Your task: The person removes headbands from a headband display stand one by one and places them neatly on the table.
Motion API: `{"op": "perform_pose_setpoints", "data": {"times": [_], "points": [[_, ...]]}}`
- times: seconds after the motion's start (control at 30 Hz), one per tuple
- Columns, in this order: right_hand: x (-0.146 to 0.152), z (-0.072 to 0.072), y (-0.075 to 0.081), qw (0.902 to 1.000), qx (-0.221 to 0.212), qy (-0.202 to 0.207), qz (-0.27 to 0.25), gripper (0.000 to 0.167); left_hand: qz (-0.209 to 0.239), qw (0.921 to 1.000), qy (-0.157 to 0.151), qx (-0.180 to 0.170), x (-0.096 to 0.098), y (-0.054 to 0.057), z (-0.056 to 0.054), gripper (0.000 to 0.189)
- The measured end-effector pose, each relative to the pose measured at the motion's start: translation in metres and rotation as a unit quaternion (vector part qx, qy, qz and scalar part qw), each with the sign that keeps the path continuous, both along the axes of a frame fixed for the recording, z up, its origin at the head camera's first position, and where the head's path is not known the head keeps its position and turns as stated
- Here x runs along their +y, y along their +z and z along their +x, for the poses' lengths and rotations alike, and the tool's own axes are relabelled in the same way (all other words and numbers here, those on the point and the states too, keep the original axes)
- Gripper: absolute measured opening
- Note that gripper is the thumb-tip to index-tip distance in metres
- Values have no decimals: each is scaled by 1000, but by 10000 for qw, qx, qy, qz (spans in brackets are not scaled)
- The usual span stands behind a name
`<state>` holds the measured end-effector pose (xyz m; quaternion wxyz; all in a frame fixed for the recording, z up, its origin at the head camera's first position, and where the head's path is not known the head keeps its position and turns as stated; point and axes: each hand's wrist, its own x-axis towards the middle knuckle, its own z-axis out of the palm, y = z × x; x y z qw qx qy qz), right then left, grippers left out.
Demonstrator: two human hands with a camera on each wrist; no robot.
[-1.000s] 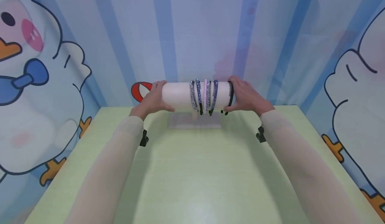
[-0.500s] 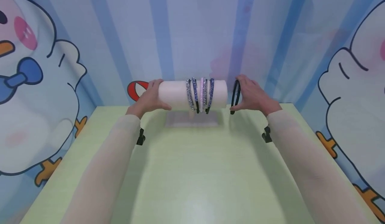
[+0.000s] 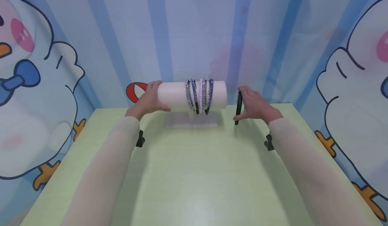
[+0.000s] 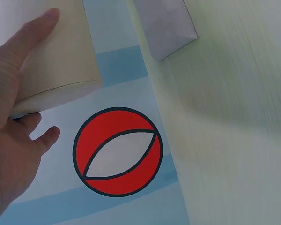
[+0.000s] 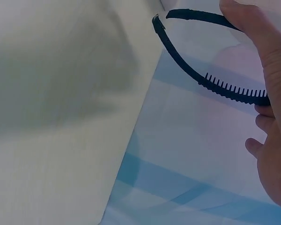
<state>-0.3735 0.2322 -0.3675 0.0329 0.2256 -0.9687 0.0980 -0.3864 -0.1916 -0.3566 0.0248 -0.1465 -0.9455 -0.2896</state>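
A white cylinder display stand (image 3: 174,96) lies level on its pale base (image 3: 191,121). Several headbands, glittery silver, blue and pink (image 3: 200,96), circle the cylinder's middle and right part. My left hand (image 3: 150,99) grips the cylinder's left end, thumb on the front; the left wrist view shows the thumb across the white cylinder (image 4: 61,56). To the right of the cylinder and apart from it, my right hand (image 3: 254,104) holds a black toothed headband (image 3: 238,107) between thumb and fingers. In the right wrist view the black headband (image 5: 182,63) shows comb teeth and two near-meeting tips.
The pale green table (image 3: 200,172) reaches back to a striped blue curtain (image 3: 194,30) printed with ducks. A red and white ball (image 4: 117,152) is printed on the curtain behind my left hand. Dark straps sit at both wrists.
The black headband has come off the cylinder's right end in my right hand, moved right, then lowered and turned edge-on. My left hand keeps its grip on the cylinder.
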Motion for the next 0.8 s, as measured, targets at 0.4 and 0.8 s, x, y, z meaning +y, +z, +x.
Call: {"op": "perform_pose_setpoints", "data": {"times": [0.4, 0.8], "points": [[-3, 1, -14, 9987, -446, -56, 257, 127, 5, 10000, -7, -19, -1, -2, -2, 117], [-13, 4, -32, 9953, -765, -57, 587, 125, 10, 10000, -18, 35, -2, -2, 0, 116]]}}
